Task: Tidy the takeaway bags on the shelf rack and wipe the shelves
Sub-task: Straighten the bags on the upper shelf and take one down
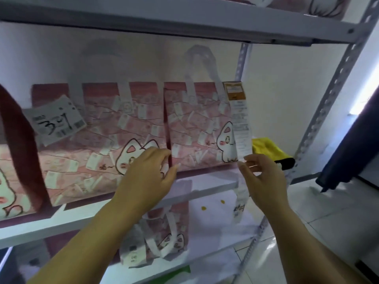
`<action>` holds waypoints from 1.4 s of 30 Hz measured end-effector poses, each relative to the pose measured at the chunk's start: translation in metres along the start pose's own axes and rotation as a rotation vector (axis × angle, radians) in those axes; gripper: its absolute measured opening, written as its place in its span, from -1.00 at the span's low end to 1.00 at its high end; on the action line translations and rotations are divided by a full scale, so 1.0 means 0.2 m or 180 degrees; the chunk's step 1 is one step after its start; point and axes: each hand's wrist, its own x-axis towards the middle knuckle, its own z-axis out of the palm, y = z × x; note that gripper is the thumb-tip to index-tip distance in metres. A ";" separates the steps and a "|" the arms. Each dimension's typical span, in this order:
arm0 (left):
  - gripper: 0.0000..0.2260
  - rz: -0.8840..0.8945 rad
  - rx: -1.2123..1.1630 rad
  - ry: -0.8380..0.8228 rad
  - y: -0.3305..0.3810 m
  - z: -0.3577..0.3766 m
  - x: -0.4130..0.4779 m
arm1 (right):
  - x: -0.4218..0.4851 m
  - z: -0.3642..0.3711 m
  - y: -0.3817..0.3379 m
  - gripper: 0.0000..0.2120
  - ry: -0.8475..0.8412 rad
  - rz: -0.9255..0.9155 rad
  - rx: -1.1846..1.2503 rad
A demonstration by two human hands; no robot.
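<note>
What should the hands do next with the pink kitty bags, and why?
Probably slide the right bag a little left, snug against the left bag. The left hand rests where the two bags meet, and the right hand is at the right bag's lower corner by the dangling receipt. The yellow cloth lies untouched, so wiping likely comes later.

We see pink bags (102, 144) w/ scattered white notes & a white cat outlined in black; yellow cloth (268, 150), black edge; white receipt (242, 124) w/ orange top; grey-white shelf (205, 187); lower white bag (213, 218) w/ yellow dots.
</note>
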 end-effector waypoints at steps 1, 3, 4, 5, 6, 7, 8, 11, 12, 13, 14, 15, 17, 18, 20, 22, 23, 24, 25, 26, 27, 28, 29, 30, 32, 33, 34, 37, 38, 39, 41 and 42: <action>-0.70 -0.0027 0.0035 0.0024 0.02 0.04 0.02 | 0.03 -0.03 0.04 -0.82 -0.0027 0.0021 -0.0024; -0.65 -0.0115 0.0064 0.0091 0.07 0.11 0.06 | 0.10 -0.07 0.12 -0.80 -0.0121 0.0024 -0.0131; -0.63 -0.0175 0.0067 0.0130 0.09 0.14 0.08 | 0.15 -0.09 0.15 -0.80 -0.0194 0.0015 -0.0205; -0.60 -0.0238 0.0082 0.0180 0.11 0.17 0.10 | 0.19 -0.10 0.18 -0.80 -0.0282 -0.0011 -0.0274; -0.58 -0.0303 0.0117 0.0244 0.13 0.21 0.12 | 0.23 -0.11 0.21 -0.80 -0.0379 -0.0063 -0.0342; -0.57 -0.0373 0.0155 0.0321 0.15 0.24 0.13 | 0.27 -0.12 0.24 -0.80 -0.0478 -0.0136 -0.0429; -0.55 -0.0447 0.0184 0.0395 0.16 0.26 0.14 | 0.31 -0.12 0.27 -0.79 -0.0574 -0.0206 -0.0539; -0.55 -0.0642 0.0256 0.0484 0.18 0.33 0.16 | 0.41 -0.11 0.35 -0.63 -0.0881 -0.0246 -0.0719; -0.54 -0.0677 0.0297 0.0488 0.19 0.35 0.17 | 0.44 -0.09 0.36 -0.54 -0.1016 -0.0173 -0.0719; -0.54 -0.0712 0.0343 0.0494 0.20 0.37 0.17 | 0.46 -0.08 0.38 -0.45 -0.1167 -0.0093 -0.0728; -0.52 -0.0758 0.0385 0.0504 0.20 0.38 0.16 | 0.49 -0.07 0.39 -0.40 -0.1322 -0.0057 -0.0754; -0.51 -0.0826 0.0421 0.0515 0.21 0.39 0.16 | 0.51 -0.05 0.39 -0.40 -0.1476 -0.0090 -0.0748; -0.50 -0.1047 0.0502 0.0473 0.22 0.40 0.16 | 0.54 -0.02 0.40 -0.52 -0.1723 -0.0195 -0.0553; -0.50 -0.1135 0.0557 0.0430 0.22 0.40 0.16 | 0.55 -0.01 0.40 -0.57 -0.1777 -0.0209 -0.0453; -0.57 -0.1121 0.0637 0.0414 0.22 0.41 0.17 | 0.57 0.00 0.41 -0.62 -0.1770 -0.0205 -0.0364; -0.62 -0.1072 0.0674 0.0439 0.23 0.42 0.17 | 0.58 0.00 0.42 -0.62 -0.1700 -0.0171 -0.0302; -0.63 -0.1060 0.0666 0.0450 0.23 0.42 0.17 | 0.59 0.01 0.43 -0.63 -0.1665 -0.0154 -0.0278; -0.64 -0.1054 0.0633 0.0460 0.24 0.42 0.17 | 0.60 0.01 0.44 -0.64 -0.1647 -0.0139 -0.0257; -0.63 -0.1060 0.0579 0.0468 0.24 0.42 0.16 | 0.60 0.01 0.44 -0.66 -0.1648 -0.0120 -0.0235; -0.63 -0.1079 0.0519 0.0471 0.25 0.42 0.16 | 0.60 0.00 0.45 -0.66 -0.1657 -0.0100 -0.0210; -0.61 -0.1102 0.0476 0.0475 0.25 0.42 0.16 | 0.60 0.00 0.45 -0.67 -0.1665 -0.0088 -0.0184; -0.60 -0.1132 0.0463 0.0479 0.25 0.42 0.15 | 0.60 0.00 0.45 -0.67 -0.1669 -0.0082 -0.0158; -0.58 -0.1167 0.0473 0.0483 0.26 0.42 0.15 | 0.60 0.00 0.45 -0.68 -0.1659 -0.0076 -0.0127; -0.57 -0.1201 0.0484 0.0485 0.26 0.42 0.16 | 0.60 -0.01 0.45 -0.68 -0.1629 -0.0072 -0.0089; -0.52 -0.1248 0.0465 0.0484 0.27 0.40 0.17 | 0.60 -0.03 0.45 -0.69 -0.1510 -0.0108 -0.0046; -0.48 -0.1277 0.0453 0.0490 0.28 0.39 0.17 | 0.60 -0.04 0.45 -0.70 -0.1443 -0.0134 -0.0045; -0.46 -0.1314 0.0459 0.0503 0.28 0.38 0.18 | 0.59 -0.05 0.44 -0.70 -0.1389 -0.0149 -0.0023; -0.49 -0.1375 0.0489 0.0594 0.30 0.36 0.19 | 0.56 -0.12 0.44 -0.74 -0.1310 -0.0117 0.0188; -0.52 -0.1366 0.0443 0.0646 0.31 0.35 0.19 | 0.55 -0.14 0.44 -0.77 -0.1254 -0.0128 0.0218; -0.55 -0.1362 0.0371 0.0696 0.32 0.34 0.18 | 0.53 -0.17 0.44 -0.78 -0.1176 -0.0164 0.0194; -0.59 -0.1379 0.0203 0.0760 0.34 0.33 0.17 | 0.50 -0.23 0.43 -0.79 -0.1052 -0.0211 0.0115; -0.60 -0.1379 0.0125 0.0778 0.36 0.32 0.16 | 0.47 -0.26 0.42 -0.78 -0.1025 -0.0204 0.0132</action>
